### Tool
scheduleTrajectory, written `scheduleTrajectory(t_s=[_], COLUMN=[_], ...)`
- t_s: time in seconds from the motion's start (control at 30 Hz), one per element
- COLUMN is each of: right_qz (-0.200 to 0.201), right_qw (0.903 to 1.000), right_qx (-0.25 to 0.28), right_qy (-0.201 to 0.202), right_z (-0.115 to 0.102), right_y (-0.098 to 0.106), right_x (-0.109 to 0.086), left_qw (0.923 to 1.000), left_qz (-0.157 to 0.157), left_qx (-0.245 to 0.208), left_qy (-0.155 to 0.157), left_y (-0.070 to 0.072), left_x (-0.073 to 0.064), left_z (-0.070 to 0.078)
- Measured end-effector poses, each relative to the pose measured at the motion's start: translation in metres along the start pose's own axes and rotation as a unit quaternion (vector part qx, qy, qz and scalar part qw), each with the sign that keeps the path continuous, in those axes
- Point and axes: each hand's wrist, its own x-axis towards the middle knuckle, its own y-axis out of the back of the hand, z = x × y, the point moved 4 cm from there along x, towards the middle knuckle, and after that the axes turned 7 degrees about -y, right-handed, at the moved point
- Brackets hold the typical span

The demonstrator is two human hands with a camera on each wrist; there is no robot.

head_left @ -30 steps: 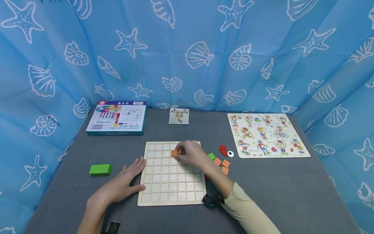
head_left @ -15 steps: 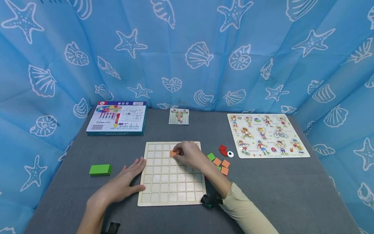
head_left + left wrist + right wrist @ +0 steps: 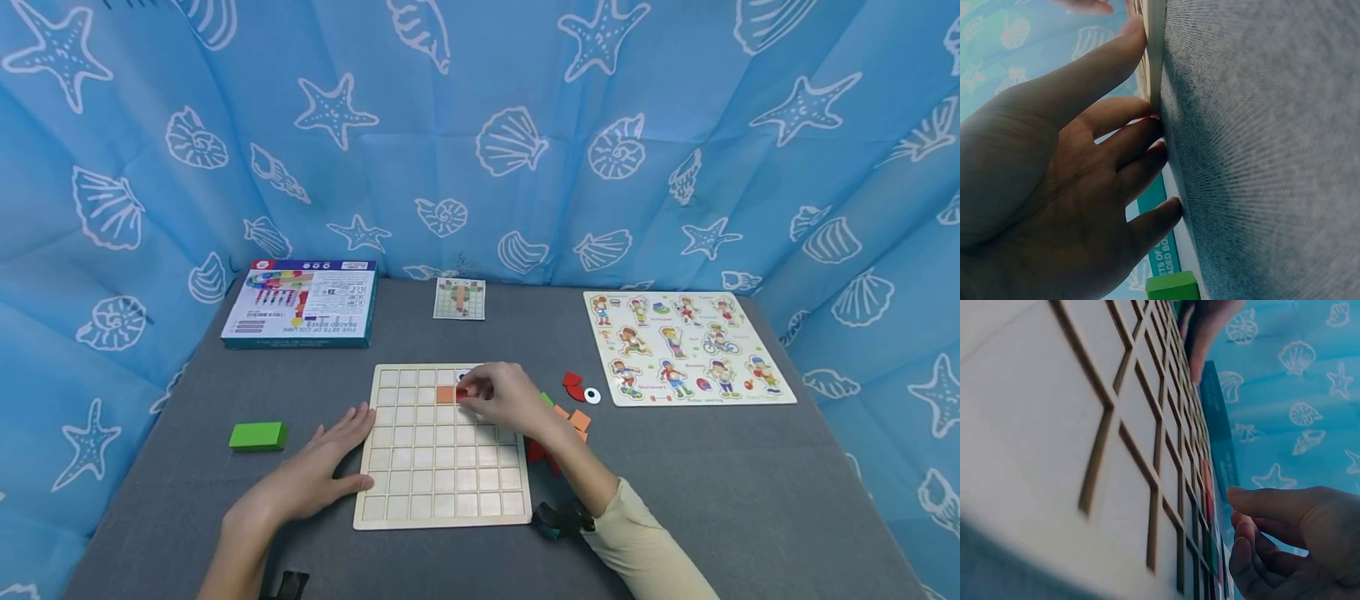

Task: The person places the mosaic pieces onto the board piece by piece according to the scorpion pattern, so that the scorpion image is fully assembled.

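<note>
A wooden grid board [image 3: 422, 481] lies on the table. My left hand [image 3: 318, 467] is spread at its left side, fingertips and thumb against the edge; in the left wrist view, the thumb [image 3: 1100, 70] touches the board's rim. An orange square tile [image 3: 446, 395] sits in a cell of the second row from the far side. Right beside it is my right hand [image 3: 501, 402], fingers loosely bent, with a gap between thumb and fingers in the right wrist view. A red piece [image 3: 461, 392] shows at its fingertips, and a white eye piece [image 3: 462, 374] partly behind them.
Loose orange tiles [image 3: 580, 420] and red pieces [image 3: 537, 451] lie right of the board, with an eye disc [image 3: 592, 396] beyond. A pattern card [image 3: 459, 299], boxed set [image 3: 300, 304], sports puzzle board [image 3: 686, 350] and green block [image 3: 257, 436] surround it.
The orange tile, pinched by my right hand before, now lies flat in its cell. My right hand has let go and shifted slightly right. My left hand stays put.
</note>
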Motion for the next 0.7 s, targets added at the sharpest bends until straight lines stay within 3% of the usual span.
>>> scheduleTrajectory(t_s=[0.4,0.7], right_qz=[0.036,0.084], right_qw=[0.9963,0.9924], right_qx=[0.033,-0.020], right_qy=[-0.070,-0.088], right_z=[0.042,0.079], right_y=[0.051,0.080], right_x=[-0.033,-0.052], left_qw=[1.0000,0.9999], left_qz=[-0.001,-0.007], left_qx=[-0.003,-0.002], left_qy=[0.001,0.008], left_y=[0.000,0.000], left_x=[-0.001,0.000], left_z=[0.000,0.001])
